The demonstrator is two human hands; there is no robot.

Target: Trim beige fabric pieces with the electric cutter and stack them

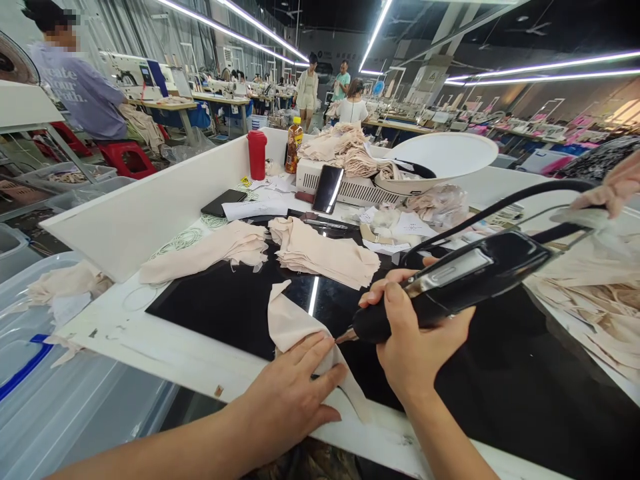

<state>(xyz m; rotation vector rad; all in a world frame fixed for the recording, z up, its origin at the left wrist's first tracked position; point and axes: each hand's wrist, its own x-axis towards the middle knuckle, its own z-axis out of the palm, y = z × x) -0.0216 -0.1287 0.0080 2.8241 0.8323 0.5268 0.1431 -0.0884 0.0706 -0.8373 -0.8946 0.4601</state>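
Observation:
My left hand (293, 390) lies flat, fingers stretched out, pressing a beige fabric piece (290, 320) onto the glossy black work surface (225, 307). My right hand (410, 333) is wrapped round the front of a black corded hand tool (465, 277). Its metal tip touches the fabric's edge just by my left fingertips. Two stacks of beige fabric pieces (325, 253) lie further back on the black surface.
A white partition (150, 207) borders the table's left side. At the back stand a red bottle (257, 155), a drink bottle (294, 143), a phone (328, 189) and a white bowl (440, 157). Another person's hand (615, 190) is at the right edge. Clear plastic bins (60, 400) sit at lower left.

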